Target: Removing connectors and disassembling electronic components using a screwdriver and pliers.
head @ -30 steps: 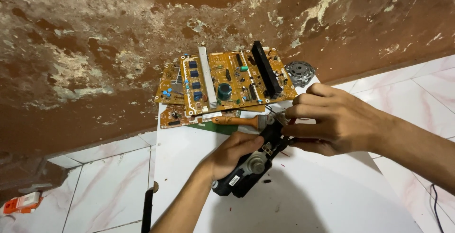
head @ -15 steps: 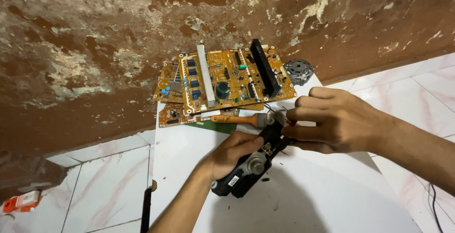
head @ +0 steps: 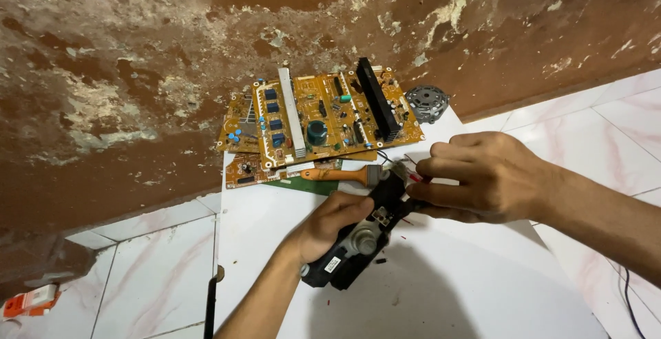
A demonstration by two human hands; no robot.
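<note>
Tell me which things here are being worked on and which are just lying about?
In hand: black motor unit, held by left hand; right hand pinching its wires.
Lying about: orange circuit boards, orange-handled brush, grey round metal part, orange thing on floor.

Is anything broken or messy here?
Yes. The wall behind is badly peeled, with brown and pale patches. The orange circuit boards lie in a crooked heap against it, bare of any case. Small dark crumbs dot the white board.
</note>
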